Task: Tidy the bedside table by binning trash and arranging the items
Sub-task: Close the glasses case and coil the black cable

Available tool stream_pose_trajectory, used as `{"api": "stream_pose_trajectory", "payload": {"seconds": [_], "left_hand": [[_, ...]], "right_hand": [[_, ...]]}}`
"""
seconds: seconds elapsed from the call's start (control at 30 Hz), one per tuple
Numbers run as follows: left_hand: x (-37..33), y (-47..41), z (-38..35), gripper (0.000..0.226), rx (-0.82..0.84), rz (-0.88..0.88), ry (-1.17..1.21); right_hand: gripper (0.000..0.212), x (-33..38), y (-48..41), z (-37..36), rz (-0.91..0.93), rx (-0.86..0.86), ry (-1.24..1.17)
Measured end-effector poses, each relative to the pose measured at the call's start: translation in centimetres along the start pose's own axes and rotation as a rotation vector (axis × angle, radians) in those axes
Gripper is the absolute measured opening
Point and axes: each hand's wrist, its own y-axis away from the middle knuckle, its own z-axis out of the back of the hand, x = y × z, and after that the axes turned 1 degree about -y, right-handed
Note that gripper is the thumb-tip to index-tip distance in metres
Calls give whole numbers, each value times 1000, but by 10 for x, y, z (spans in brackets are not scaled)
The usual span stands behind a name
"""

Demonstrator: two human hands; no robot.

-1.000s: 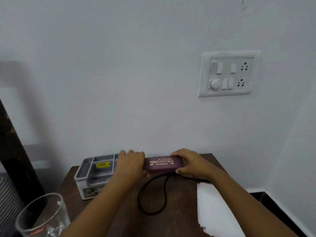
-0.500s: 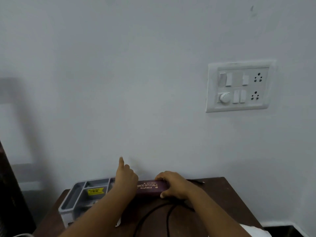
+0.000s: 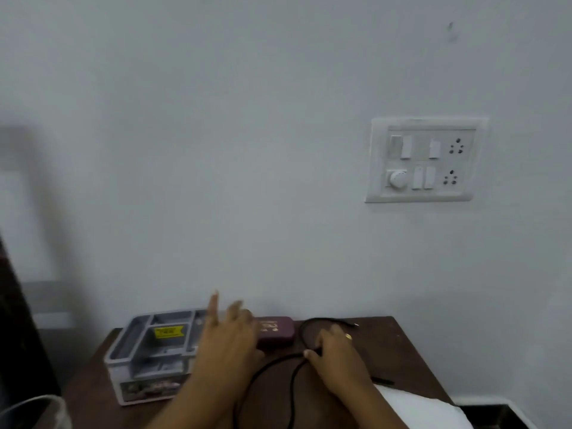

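A maroon glasses case [image 3: 276, 331] lies at the back of the brown bedside table [image 3: 402, 351], next to a grey compartment organiser [image 3: 148, 351]. My left hand [image 3: 229, 332] hovers over the case's left end with its fingers spread and raised, blurred by motion, and holds nothing. To the right of the case, my right hand [image 3: 337, 351] rests on the table and pinches a black cable [image 3: 269, 366]. The cable loops behind that hand and trails toward the front edge.
A white sheet [image 3: 418, 407] lies at the table's front right corner. A clear glass [image 3: 34, 410] stands at the lower left. A white switchboard [image 3: 424, 159] is on the wall above the table. A dark post [image 3: 18, 320] rises at the left.
Both hands have let go of the glasses case, which now lies against the wall. The left hand lifted and opened. The right hand moved right onto the black cable.
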Motion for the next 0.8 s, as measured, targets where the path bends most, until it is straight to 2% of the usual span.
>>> {"api": "stream_pose_trajectory", "payload": {"seconds": [0.03, 0.1, 0.17, 0.23, 0.33, 0.5, 0.6, 0.63, 0.67, 0.73, 0.8], "left_hand": [[-4, 7, 6, 53, 34, 10, 71], [-10, 25, 8, 44, -55, 45, 155], [-11, 48, 10, 38, -123, 67, 287], [-7, 69, 8, 34, -120, 98, 322], [-5, 89, 6, 17, -196, 141, 411], [-17, 105, 16, 16, -216, 203, 497], [-32, 115, 26, 27, -193, 259, 654], [-39, 116, 34, 30, -151, 338, 816], [-45, 114, 45, 30, -100, 473, 1077], [-51, 102, 58, 26, 92, 800, 1792], [-46, 88, 56, 38, 280, 973, 2354]], "right_hand": [[18, 0, 2, -1, 19, -34, 25], [8, 3, 5, 3, 49, -106, -14], [14, 6, 6, 12, 33, -168, -86], [19, 8, 6, 26, 41, -264, -138], [17, 18, 13, 55, 100, -376, -222], [11, 48, 42, 107, 268, -503, -339], [8, 67, 65, 133, 353, -507, -415], [7, 72, 73, 139, 380, -490, -433], [7, 76, 81, 143, 408, -464, -443], [4, 77, 96, 148, 484, -377, -418], [2, 68, 106, 152, 558, -286, -336]]}}
